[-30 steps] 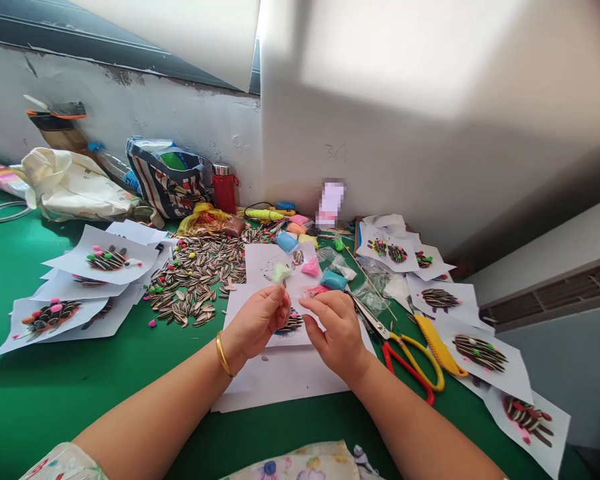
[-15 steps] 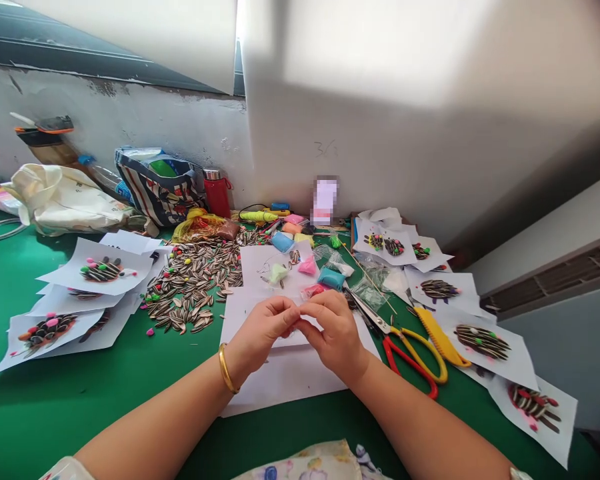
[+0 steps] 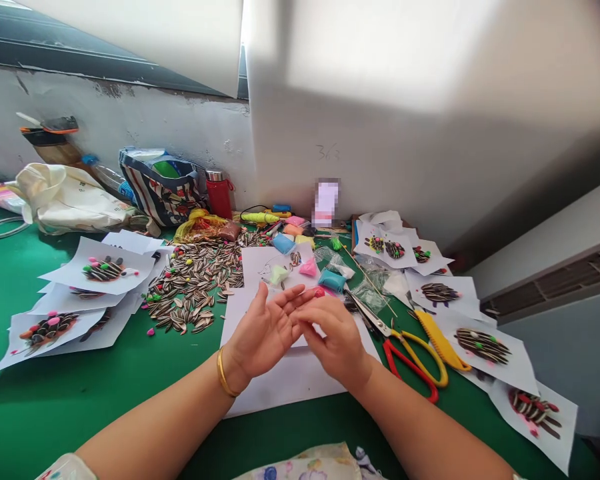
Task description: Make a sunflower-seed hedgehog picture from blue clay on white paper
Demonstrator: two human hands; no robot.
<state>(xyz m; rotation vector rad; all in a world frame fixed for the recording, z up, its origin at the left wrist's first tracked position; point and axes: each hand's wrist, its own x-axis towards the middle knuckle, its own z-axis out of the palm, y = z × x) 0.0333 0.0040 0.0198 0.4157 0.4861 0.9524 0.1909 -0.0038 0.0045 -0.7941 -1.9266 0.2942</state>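
Palm up and fingers spread, my left hand (image 3: 270,331) is over the white paper (image 3: 280,389); a gold bangle circles its wrist. A small red lump (image 3: 319,292) shows at the fingertips of my left hand, beside my right hand. My right hand (image 3: 334,335) is curled, its thumb and fingers bent toward the left palm and touching the left fingers. Whatever lies between its fingertips is hidden. Beyond the hands are a pale green lump (image 3: 279,274), a pink packet (image 3: 309,267) and a blue packet (image 3: 332,280).
Sunflower seeds (image 3: 190,283) lie in a pile left of centre. Scissors (image 3: 410,353) with red and yellow handles and a yellow cutter (image 3: 440,340) are at the right. Decorated papers (image 3: 103,283) line both sides. A red bottle (image 3: 219,195) and bags stand at the back.
My left hand has opened from a pinch and turned palm up, its fingers stretched out. The red lump now shows above the fingertips. My right hand stays curled in nearly the same place.
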